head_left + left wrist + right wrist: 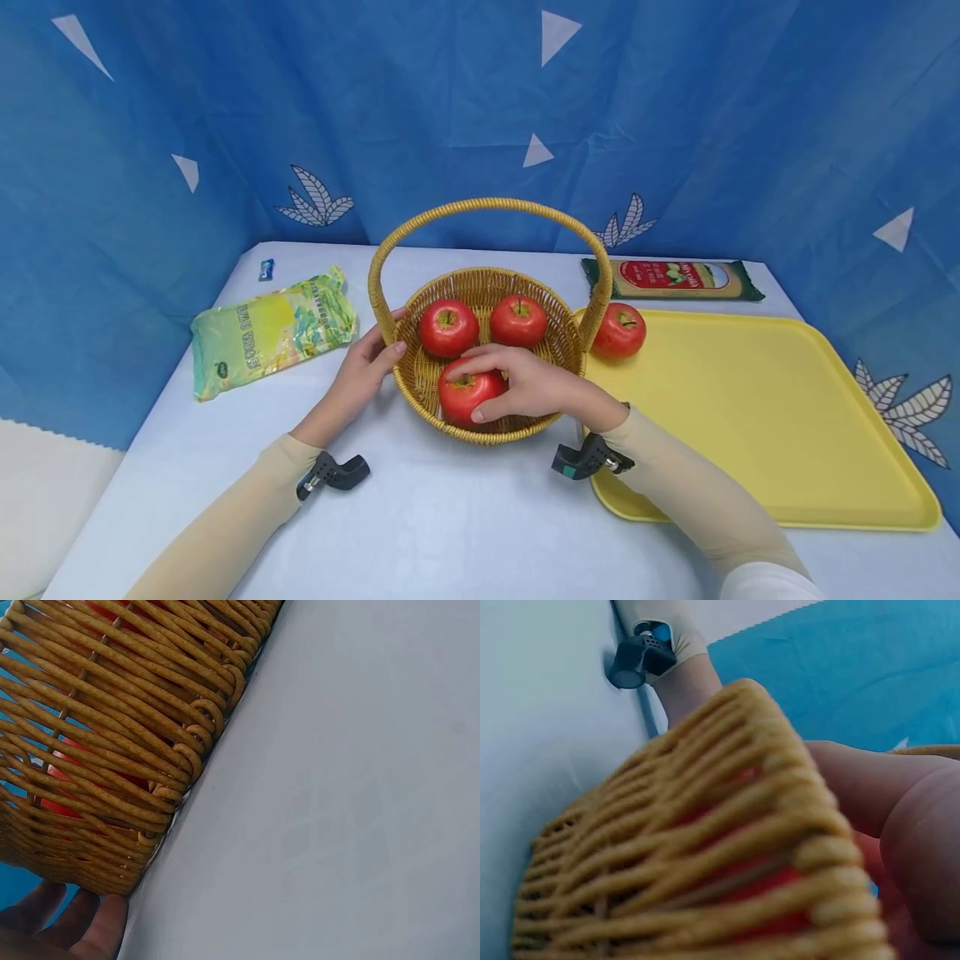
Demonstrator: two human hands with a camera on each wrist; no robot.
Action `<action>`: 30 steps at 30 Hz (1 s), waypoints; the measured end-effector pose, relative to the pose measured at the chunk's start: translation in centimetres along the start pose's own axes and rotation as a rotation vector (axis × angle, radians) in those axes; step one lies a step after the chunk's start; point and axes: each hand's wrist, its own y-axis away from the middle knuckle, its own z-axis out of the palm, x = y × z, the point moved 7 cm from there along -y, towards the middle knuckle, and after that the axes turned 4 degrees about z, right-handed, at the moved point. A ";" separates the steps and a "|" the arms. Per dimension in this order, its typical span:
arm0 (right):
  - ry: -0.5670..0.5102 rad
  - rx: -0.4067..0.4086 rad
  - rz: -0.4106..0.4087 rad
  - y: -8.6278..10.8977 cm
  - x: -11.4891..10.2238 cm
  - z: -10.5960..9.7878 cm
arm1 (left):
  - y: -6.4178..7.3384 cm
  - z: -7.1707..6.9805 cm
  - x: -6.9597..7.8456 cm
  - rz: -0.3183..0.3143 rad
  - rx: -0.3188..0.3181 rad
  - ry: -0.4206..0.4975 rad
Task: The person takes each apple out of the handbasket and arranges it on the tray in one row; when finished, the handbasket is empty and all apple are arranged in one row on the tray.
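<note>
A wicker basket point(487, 433) with a tall arched handle stands mid-table, holding three red apples. My left hand point(360, 367) grips the basket's left side, its thumb over the rim near the handle's foot. In the left wrist view its fingers point(101, 926) lie against the woven outer wall. Inside the basket, my right hand point(521, 383) holds the front apple point(457, 400), thumb and fingers spread around it. Behind it sit a left apple point(448, 328) and a right apple point(518, 320). The right wrist view shows red through the basket weave point(705, 847).
On the right lies a yellow tray point(750, 400) with another apple point(621, 331) at its back left corner. A pasta packet point(675, 280) lies behind the tray. To the left are a green-yellow packet point(273, 331) and a small blue wrapped piece point(266, 269). Blue curtains enclose the table.
</note>
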 end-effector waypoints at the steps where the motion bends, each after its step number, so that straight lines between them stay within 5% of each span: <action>1: 0.005 0.010 -0.003 0.2 0.0 -0.3 | 0.0 0.0 0.0 0.002 0.001 -0.001; 18: -0.086 0.099 -0.011 6.3 0.1 -5.5 | 0.0 -0.1 -0.1 0.003 0.001 0.000; 30: -0.129 0.129 -0.126 12.0 0.9 -8.8 | 0.0 -0.1 0.1 0.015 0.006 -0.005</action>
